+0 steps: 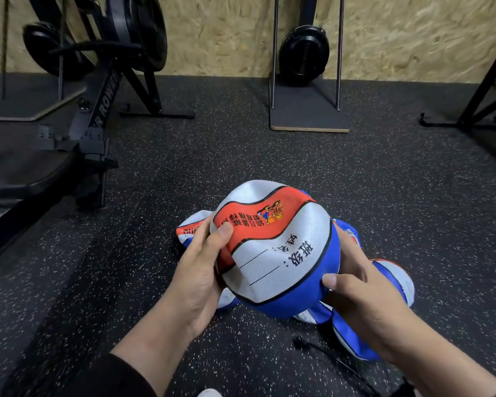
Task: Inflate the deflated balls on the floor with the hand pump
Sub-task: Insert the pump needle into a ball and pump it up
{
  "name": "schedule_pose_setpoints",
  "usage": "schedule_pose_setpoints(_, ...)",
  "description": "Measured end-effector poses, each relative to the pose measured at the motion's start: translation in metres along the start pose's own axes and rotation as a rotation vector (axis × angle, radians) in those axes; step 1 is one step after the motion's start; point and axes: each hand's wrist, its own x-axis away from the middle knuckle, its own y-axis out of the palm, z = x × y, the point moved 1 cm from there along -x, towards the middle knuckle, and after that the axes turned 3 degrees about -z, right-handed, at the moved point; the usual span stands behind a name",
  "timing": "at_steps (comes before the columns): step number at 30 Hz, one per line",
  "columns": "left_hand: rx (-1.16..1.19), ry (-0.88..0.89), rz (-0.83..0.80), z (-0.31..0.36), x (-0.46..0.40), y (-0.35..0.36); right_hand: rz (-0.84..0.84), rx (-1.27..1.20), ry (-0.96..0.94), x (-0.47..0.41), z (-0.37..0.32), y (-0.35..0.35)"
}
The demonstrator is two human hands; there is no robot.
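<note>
Both hands, left hand (pixel 196 277) at 9, right hand (pixel 364 293) at 3, gripped the dented ball (pixel 275 253); no valve visible, so needle could miss.

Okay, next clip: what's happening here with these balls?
A person holds a soft, dented red, white and blue ball above the gym floor, left hand on one side and right hand on the other, each thumb pressing its surface. More flat balls lie underneath. A thin black hose lies on the floor near the right wrist; no pumping is under way.
</note>
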Motion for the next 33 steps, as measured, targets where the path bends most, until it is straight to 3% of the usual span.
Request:
schedule_pose_setpoints(7,-0.049,0.065,-0.046,0.001,0.000,0.001,0.036,-0.004,0.060,-0.001,-0.006,0.001)
schedule_pose_setpoints(15,-0.198,0.086,-0.031,0.003,0.001,0.009,0.211,0.058,0.182,0.000,0.002,0.006)
schedule_pose_setpoints(19,-0.224,0.052,-0.005,0.006,-0.002,0.006,0.177,-0.015,0.240,0.000,-0.002,0.007)
schedule_pose_setpoints(33,-0.328,0.110,0.034,0.006,0.000,0.007,0.338,-0.297,0.361,0.001,-0.012,0.007)
